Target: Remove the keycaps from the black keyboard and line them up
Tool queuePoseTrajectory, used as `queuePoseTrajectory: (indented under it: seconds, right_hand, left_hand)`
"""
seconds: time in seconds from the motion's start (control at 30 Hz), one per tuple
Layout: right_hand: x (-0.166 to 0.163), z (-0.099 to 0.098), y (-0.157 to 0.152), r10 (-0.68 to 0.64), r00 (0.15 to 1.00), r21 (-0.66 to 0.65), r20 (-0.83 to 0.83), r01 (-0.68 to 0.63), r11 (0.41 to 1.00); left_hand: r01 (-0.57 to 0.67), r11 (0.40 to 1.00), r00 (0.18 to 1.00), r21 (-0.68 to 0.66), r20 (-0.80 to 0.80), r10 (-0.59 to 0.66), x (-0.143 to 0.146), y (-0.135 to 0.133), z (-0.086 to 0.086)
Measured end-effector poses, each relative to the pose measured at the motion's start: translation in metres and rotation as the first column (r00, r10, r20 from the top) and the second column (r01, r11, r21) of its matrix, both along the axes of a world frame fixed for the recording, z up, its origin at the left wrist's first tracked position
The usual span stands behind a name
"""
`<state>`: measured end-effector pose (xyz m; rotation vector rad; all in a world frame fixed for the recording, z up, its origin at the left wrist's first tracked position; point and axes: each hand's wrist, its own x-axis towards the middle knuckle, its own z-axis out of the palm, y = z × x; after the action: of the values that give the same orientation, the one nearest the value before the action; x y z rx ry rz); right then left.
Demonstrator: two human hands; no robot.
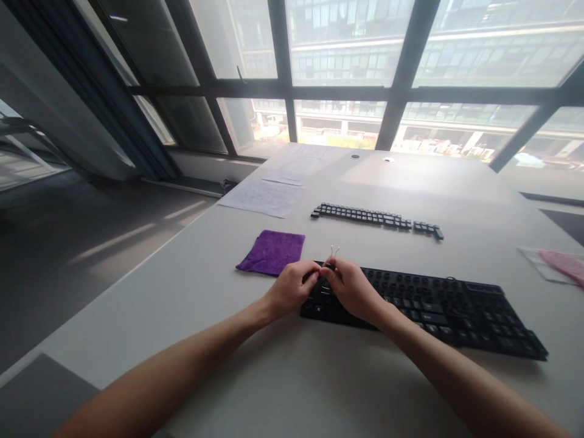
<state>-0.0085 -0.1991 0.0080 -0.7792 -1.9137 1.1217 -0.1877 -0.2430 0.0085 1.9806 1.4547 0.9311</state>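
A black keyboard (pixel 456 310) lies across the table, and many of its upper key positions are bare of caps. Over its left end my two hands meet, fingertips touching. My right hand (pixel 351 286) is closed on a wire keycap puller (pixel 335 250), whose two thin prongs point up and away from me. My left hand (pixel 294 283) pinches at the same spot; what is between its fingertips is too small to make out. A small dark piece, perhaps a keycap, shows by the right fingers.
Removed black keycaps (pixel 365 215) lie in rows beyond the keyboard. A folded purple cloth (pixel 274 250) is left of it, with paper sheets (pixel 264 196) farther back. A pink item (pixel 563 266) rests at the right. The white table (pixel 237 365) ends along its left edge; windows stand behind.
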Motion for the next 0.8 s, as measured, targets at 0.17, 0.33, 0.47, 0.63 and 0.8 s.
queuePoseTrajectory:
  seconds: [0.17, 0.33, 0.47, 0.63, 0.8]
  right_hand:
    - [-0.001, 0.004, 0.000, 0.018, 0.985, 0.051, 0.169, -0.027, 0.998]
    - [-0.003, 0.002, 0.003, 0.017, 0.981, 0.025, 0.193, -0.023, 0.999]
    - [-0.004, 0.001, 0.001, 0.027, 0.974, 0.089, 0.223, -0.048, 0.995]
    - [0.000, -0.001, -0.009, 0.068, 0.961, 0.246, 0.267, -0.136, 0.960]
    - [0.007, -0.008, -0.013, 0.080, 0.959, 0.277, 0.271, -0.157, 0.948]
  left_hand:
    - [-0.017, 1.000, 1.000, 0.010, -0.010, 0.017, 0.000, 0.001, -0.002]
    - [-0.011, 1.000, 1.000, 0.021, -0.014, 0.011, 0.002, 0.002, -0.003]
    - [-0.014, 1.000, 1.000, 0.023, -0.019, 0.015, 0.002, 0.002, -0.003]
    - [-0.012, 0.999, 1.000, 0.032, -0.015, 0.013, 0.000, 0.002, -0.005]
    - [0.009, 0.999, 1.000, 0.049, -0.014, -0.009, 0.000, 0.000, -0.006]
